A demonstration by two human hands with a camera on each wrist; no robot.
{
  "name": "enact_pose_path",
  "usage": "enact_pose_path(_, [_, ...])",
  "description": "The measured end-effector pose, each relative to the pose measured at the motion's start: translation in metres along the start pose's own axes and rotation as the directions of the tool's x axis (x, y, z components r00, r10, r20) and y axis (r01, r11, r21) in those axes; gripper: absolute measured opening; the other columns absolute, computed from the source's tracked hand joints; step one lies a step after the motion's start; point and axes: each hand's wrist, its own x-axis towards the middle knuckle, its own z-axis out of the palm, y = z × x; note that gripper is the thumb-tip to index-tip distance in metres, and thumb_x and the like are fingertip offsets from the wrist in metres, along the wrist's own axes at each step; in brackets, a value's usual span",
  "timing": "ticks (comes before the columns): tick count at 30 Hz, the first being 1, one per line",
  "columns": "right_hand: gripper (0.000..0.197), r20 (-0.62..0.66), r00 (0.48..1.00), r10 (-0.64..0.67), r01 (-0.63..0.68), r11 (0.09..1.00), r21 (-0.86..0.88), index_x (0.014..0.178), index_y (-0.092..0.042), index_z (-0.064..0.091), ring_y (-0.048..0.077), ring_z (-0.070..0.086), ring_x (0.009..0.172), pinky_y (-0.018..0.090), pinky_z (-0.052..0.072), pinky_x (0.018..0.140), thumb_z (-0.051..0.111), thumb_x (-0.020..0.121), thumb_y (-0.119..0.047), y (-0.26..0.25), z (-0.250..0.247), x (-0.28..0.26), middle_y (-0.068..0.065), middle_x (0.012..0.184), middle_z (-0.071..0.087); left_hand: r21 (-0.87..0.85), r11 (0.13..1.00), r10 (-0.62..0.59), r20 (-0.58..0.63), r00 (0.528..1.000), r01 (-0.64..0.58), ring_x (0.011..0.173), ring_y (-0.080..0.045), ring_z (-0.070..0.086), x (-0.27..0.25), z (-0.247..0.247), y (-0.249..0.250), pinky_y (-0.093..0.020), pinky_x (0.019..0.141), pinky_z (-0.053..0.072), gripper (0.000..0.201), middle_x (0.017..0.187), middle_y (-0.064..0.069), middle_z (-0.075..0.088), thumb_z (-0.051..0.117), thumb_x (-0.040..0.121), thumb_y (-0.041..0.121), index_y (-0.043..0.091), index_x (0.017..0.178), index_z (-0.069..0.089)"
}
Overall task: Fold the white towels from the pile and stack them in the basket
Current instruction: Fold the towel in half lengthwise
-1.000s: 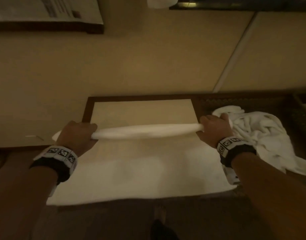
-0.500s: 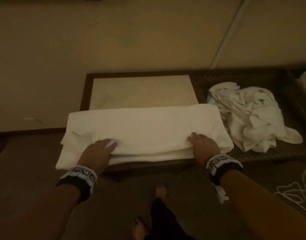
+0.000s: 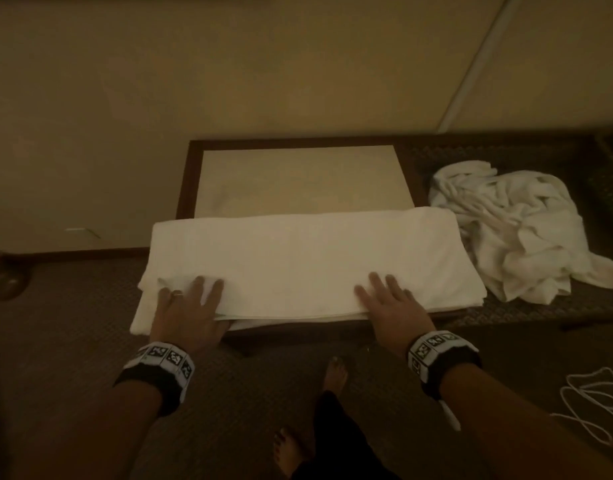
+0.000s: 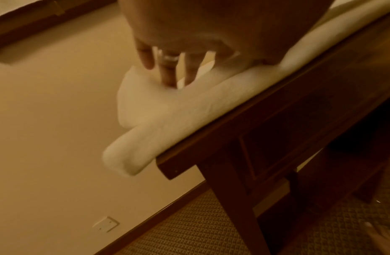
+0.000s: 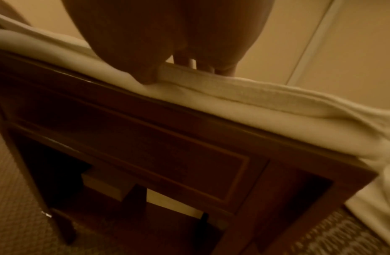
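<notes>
Dim, warm light falls on a carpeted room with a plain wall behind a dark wooden bench (image 3: pixel 184 188), whose pale top panel shows beyond the hands. Across the near part of that bench lies a white towel (image 3: pixel 305 258), folded over into a long band that runs from one hand to the other; its left end overhangs the bench edge just outside the left hand, and its right end reaches past the right hand toward the pile.

Left hand (image 3: pixel 189 311) lies flat on the towel's near left corner, fingers (image 4: pixel 167 74) straight and spread, a ring on one of them. Right hand (image 3: pixel 389 306) lies flat on the near edge further along, fingers extended and holding nothing; the right wrist view shows its fingertips (image 5: pixel 226 69) on the top layer at the fold. Both hands press down and stand well apart.

Beyond the right hand, a heap of crumpled white towels (image 3: pixel 516 230) sits on a dark woven surface, touching the folded towel's far right end. Near the right forearm a white cord (image 3: pixel 589 407) loops on the carpet. Below, between the forearms, bare feet (image 3: pixel 334 374) stand on the carpet.
</notes>
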Motion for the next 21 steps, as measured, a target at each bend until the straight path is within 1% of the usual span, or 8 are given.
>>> enact_pose_path(3, [0.075, 0.025, 0.998, 0.054, -0.055, 0.998, 0.010, 0.153, -0.031, -0.002, 0.039, -0.004, 0.148, 0.056, 0.016, 0.118, 0.042, 0.094, -0.020, -0.006, 0.000, 0.016, 0.008, 0.162, -0.011, 0.033, 0.985, -0.170, 0.080, 0.982, 0.168, 0.114, -0.036, 0.055, 0.000, -0.005, 0.001, -0.058, 0.105, 0.018, 0.090, 0.147, -0.012, 0.037, 0.022, 0.083, 0.080, 0.024, 0.153, 0.019])
enact_pose_path(7, [0.077, 0.067, 0.996, 0.057, -0.060, 0.997, 0.040, 0.153, -0.033, -0.002, 0.038, -0.006, 0.148, 0.055, 0.016, 0.118, 0.045, 0.093, -0.025, -0.003, -0.007, 0.034, 0.005, 0.162, -0.013, -0.011, 0.992, -0.126, 0.101, 0.987, 0.128, 0.116, -0.030, 0.051, 0.012, -0.022, 0.012, -0.052, 0.101, 0.028, 0.105, 0.139, -0.007, 0.040, 0.019, 0.071, 0.093, 0.022, 0.148, 0.024])
enact_pose_path(9, [0.070, 0.038, 0.999, 0.016, -0.018, 0.998, 0.057, 0.154, -0.031, 0.006, 0.036, -0.001, 0.149, 0.053, 0.019, 0.118, 0.043, 0.095, -0.026, 0.001, -0.011, 0.034, 0.004, 0.163, -0.006, -0.102, 0.993, -0.054, 0.071, 0.996, 0.061, 0.118, -0.029, 0.050, 0.016, -0.026, 0.025, -0.049, 0.098, 0.033, 0.104, 0.140, -0.006, 0.041, 0.009, 0.071, 0.092, 0.026, 0.149, 0.029])
enact_pose_path(11, [0.062, -0.015, 1.000, -0.010, 0.012, 0.995, 0.095, 0.153, -0.028, 0.020, 0.031, 0.007, 0.149, 0.049, 0.023, 0.118, 0.043, 0.096, -0.022, 0.014, -0.016, 0.027, 0.003, 0.163, 0.005, -0.240, 0.966, -0.077, 0.071, 0.994, 0.092, 0.128, -0.031, 0.042, 0.024, -0.027, 0.038, -0.050, 0.103, 0.035, 0.095, 0.151, -0.005, 0.032, 0.001, 0.076, 0.087, 0.034, 0.152, 0.024])
enact_pose_path(15, [0.049, -0.063, 0.991, 0.115, -0.105, 0.983, 0.148, 0.140, -0.014, 0.047, 0.028, 0.030, 0.143, 0.044, 0.037, 0.110, 0.047, 0.091, -0.009, 0.063, -0.018, -0.003, 0.007, 0.157, 0.031, -0.328, 0.927, -0.127, 0.185, 0.975, 0.183, 0.142, -0.040, 0.018, 0.037, -0.016, 0.050, -0.057, 0.112, 0.026, 0.087, 0.162, -0.006, 0.003, 0.023, 0.081, 0.085, 0.040, 0.153, 0.003])
enact_pose_path(18, [0.035, -0.049, 0.972, 0.231, -0.226, 0.969, 0.097, 0.125, -0.016, 0.058, 0.026, 0.059, 0.117, 0.039, 0.051, 0.090, 0.047, 0.094, -0.029, 0.084, -0.024, -0.025, 0.003, 0.136, 0.057, -0.296, 0.924, -0.177, 0.234, 0.956, 0.243, 0.143, -0.042, 0.015, 0.041, -0.021, 0.061, -0.059, 0.113, 0.023, 0.093, 0.162, -0.010, -0.001, 0.035, 0.079, 0.082, 0.036, 0.153, 0.002])
enact_pose_path(20, [0.030, -0.073, 0.956, 0.283, -0.277, 0.958, 0.077, 0.102, -0.017, 0.061, 0.027, 0.065, 0.093, 0.038, 0.053, 0.079, 0.041, 0.095, -0.039, 0.090, -0.032, -0.023, 0.002, 0.105, 0.067, -0.300, 0.913, -0.210, 0.235, 0.949, 0.277, 0.145, -0.041, 0.013, 0.046, -0.031, 0.076, -0.058, 0.115, 0.019, 0.095, 0.162, -0.015, 0.000, 0.040, 0.080, 0.077, 0.027, 0.153, 0.008])
enact_pose_path(21, [0.033, -0.107, 0.947, 0.302, -0.295, 0.952, 0.080, 0.096, -0.016, 0.061, 0.027, 0.064, 0.091, 0.039, 0.053, 0.078, 0.039, 0.096, -0.041, 0.096, -0.036, -0.019, 0.002, 0.097, 0.065, -0.308, 0.915, -0.199, 0.216, 0.956, 0.260, 0.146, -0.040, 0.011, 0.050, -0.035, 0.086, -0.056, 0.117, 0.018, 0.094, 0.162, -0.016, 0.001, 0.040, 0.081, 0.075, 0.023, 0.154, 0.010])
